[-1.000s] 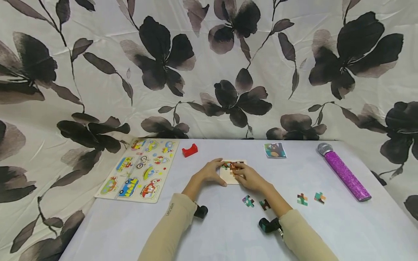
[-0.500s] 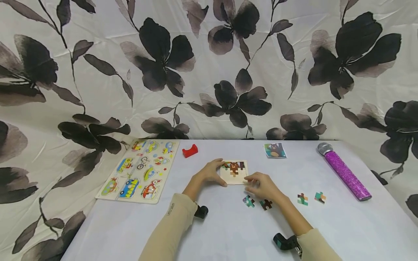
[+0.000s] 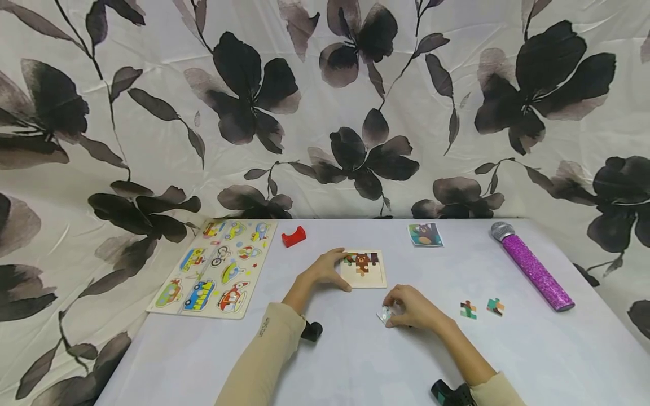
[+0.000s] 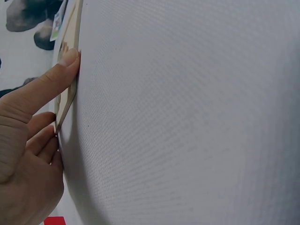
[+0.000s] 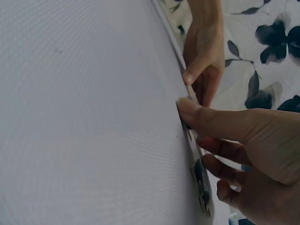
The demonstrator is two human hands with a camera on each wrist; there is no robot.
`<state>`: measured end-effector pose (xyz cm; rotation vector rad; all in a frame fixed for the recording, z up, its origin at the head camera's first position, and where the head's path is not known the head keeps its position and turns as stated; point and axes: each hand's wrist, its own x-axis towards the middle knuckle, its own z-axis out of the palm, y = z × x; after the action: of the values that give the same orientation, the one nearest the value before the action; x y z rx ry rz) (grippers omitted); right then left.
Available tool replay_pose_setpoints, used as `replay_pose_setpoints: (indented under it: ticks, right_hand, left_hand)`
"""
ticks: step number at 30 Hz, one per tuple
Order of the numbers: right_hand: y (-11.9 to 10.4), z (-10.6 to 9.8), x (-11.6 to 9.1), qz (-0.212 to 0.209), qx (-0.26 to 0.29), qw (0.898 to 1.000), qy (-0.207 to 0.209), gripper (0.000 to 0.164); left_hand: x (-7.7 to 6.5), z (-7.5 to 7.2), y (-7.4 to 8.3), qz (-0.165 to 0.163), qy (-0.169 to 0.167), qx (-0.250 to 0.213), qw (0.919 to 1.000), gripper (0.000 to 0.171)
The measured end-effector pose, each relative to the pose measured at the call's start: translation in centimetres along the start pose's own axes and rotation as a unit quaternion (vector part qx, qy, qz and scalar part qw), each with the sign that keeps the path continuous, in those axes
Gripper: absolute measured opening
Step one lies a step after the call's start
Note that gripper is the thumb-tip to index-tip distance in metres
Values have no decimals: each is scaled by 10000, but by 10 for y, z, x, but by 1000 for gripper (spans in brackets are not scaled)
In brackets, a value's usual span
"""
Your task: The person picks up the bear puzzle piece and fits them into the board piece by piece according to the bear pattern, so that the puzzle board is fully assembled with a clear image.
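Observation:
My left hand [image 3: 325,269] grips the left side of a small square wooden puzzle board [image 3: 373,280], thumb on the near edge and fingers at the far edge. Part of a brown bear picture fills the board's upper middle; pale bare wood shows around it. In the left wrist view, the left thumb presses on the board's rim [image 4: 70,96]. To the board's near right, my right hand [image 3: 413,309] pinches a greenish jigsaw piece [image 3: 384,314], tilted up off the table. Another piece [image 5: 201,183] lies below the right fingers in the right wrist view; the head view hides it.
Two loose jigsaw pieces, one [image 3: 468,309] beside the other [image 3: 495,306], lie right of my right hand. A glittery purple microphone [image 3: 538,273] is farther right. A bear picture card [image 3: 425,234], a red plastic piece [image 3: 294,237] and a vehicle puzzle board [image 3: 213,270] lie around.
My right hand has left the puzzle board, moved down toward the near right, and taken hold of the greenish jigsaw piece. The left hand stays on the board.

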<state>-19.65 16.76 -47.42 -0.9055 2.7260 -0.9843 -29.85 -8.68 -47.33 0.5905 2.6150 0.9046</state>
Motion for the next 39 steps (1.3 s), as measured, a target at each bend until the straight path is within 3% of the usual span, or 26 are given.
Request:
replay_pose_setpoints:
  ticks: [5, 8, 10, 13, 17, 21, 28, 31, 39]
  right_hand:
    - [3, 2, 3, 141, 789, 9944, 687, 21]
    - [4, 2, 10, 409, 1615, 9789, 1182, 18]
    - [4, 1, 16, 677, 2368, 9575, 1500, 21]
    - [4, -1, 25, 1084, 3443, 9134, 1883, 26]
    - [7, -5, 36, 1450, 4168, 8693, 2226, 37]
    - [11, -6, 44, 1674, 4221, 8605, 2308, 50]
    - [19, -7, 56, 1622, 3765, 8770, 2505, 52]
    - [21, -8, 60, 1652, 3695, 8775, 2572, 52]
    - [23, -7, 66, 1947, 3863, 8588, 2743, 45]
  left_hand:
    - [-1, 1, -1, -11, -14, -12, 10000, 92]
    - [-1, 1, -1, 1, -3, 9, 10000, 92]
    - [-1, 1, -1, 9, -9, 29, 10000, 92]
    - [-2, 1, -1, 19, -24, 40, 10000, 92]
    - [-1, 0, 0, 17, -14, 0, 10000, 93]
    - [0, 1, 0, 35, -29, 21, 10000, 92]
    - [0, -1, -1, 41, -11, 48, 10000, 93]
    - [0, -1, -1, 26, -14, 51, 10000, 93]
    - [-1, -1, 1, -25, -16, -37, 10000, 94]
